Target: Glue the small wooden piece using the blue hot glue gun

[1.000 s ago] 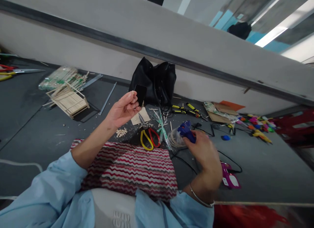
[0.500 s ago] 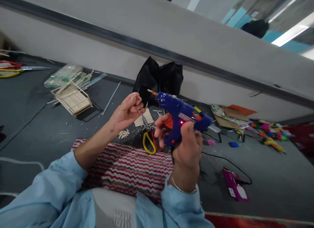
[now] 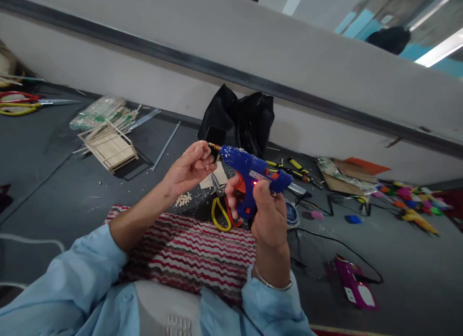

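My right hand [image 3: 269, 213] is wrapped round the handle of a blue hot glue gun [image 3: 249, 174], its red light lit and its nozzle pointing left. The nozzle tip reaches the fingertips of my left hand [image 3: 190, 167], which are pinched together; whatever they hold is too small to make out. Below the hands lie scissors [image 3: 220, 215] with yellow and red handles, a piece of cardboard [image 3: 219, 176] and a small heap of pale cut bits [image 3: 183, 199]. A red and white striped cloth [image 3: 195, 249] covers the near edge of the table.
To the left stands a small stick-built frame [image 3: 110, 150] beside bundled sticks [image 3: 103, 114], a metal strip [image 3: 165, 145] and more scissors [image 3: 25, 103]. A black bag [image 3: 238, 116] rests against the wall. On the right are a purple power box [image 3: 354, 283], its cord, pliers and coloured pompoms [image 3: 408, 198].
The glue gun has moved left and slightly down, bringing its nozzle to my left fingertips. My left hand stays pinched in nearly the same place.
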`<action>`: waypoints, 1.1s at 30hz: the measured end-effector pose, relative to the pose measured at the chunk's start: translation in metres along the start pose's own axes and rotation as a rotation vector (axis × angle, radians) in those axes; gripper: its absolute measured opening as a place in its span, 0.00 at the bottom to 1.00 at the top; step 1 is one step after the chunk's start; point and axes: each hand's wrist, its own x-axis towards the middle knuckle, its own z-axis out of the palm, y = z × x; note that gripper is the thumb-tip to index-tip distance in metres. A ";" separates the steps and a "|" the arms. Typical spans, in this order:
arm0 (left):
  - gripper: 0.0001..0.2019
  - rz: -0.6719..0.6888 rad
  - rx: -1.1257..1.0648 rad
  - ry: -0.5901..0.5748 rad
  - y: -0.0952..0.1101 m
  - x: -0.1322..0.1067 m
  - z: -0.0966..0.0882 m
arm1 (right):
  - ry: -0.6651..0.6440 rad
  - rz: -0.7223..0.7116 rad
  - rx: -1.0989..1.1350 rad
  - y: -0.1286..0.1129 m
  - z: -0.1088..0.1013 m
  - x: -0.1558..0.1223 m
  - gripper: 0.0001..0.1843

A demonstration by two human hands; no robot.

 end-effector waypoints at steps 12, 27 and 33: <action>0.10 -0.008 -0.043 -0.003 0.002 -0.002 0.004 | -0.010 0.029 -0.013 0.000 0.002 0.001 0.30; 0.09 -0.004 -0.079 -0.037 -0.001 0.000 0.001 | 0.020 0.037 -0.027 0.000 0.001 0.002 0.31; 0.08 0.001 -0.069 -0.040 -0.001 0.001 0.000 | 0.028 0.035 -0.041 0.000 0.002 0.003 0.31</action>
